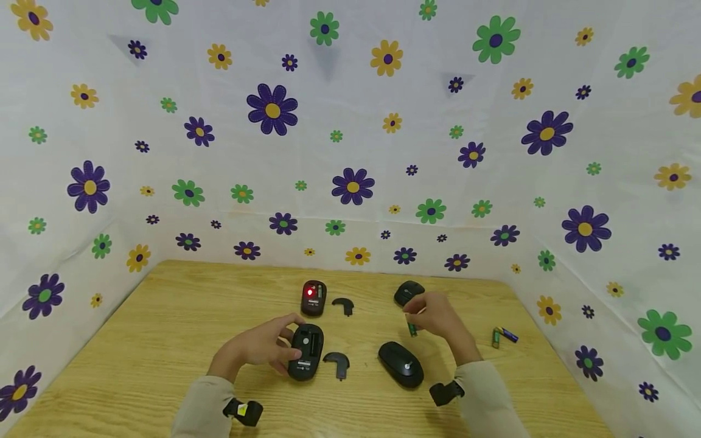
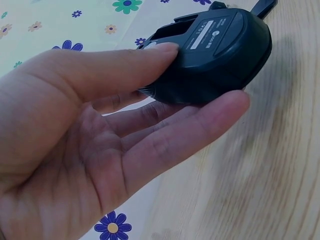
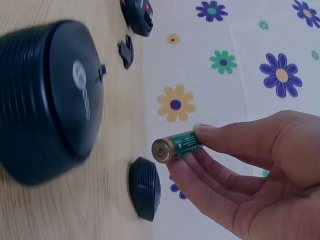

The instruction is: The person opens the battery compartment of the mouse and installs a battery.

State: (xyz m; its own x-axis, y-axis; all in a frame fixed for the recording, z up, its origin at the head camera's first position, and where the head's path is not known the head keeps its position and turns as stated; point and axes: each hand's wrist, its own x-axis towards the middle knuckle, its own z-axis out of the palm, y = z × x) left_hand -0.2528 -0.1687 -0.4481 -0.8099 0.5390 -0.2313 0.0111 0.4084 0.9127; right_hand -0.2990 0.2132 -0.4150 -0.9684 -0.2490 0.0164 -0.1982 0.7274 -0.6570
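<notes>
To the right of the upturned mouse [image 1: 308, 354] which the left hand [image 1: 261, 345] holds, the right hand [image 1: 438, 314] pinches a battery [image 1: 412, 329], its long axis slanting toward the worktop [image 1: 219, 295]

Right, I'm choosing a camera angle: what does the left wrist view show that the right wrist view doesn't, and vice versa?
Only the left wrist view: the left hand holding an upturned mouse.
Only the right wrist view: the right hand pinching a green battery, plus a red-lit mouse.
Both: the wooden table and flowered cloth.
</notes>
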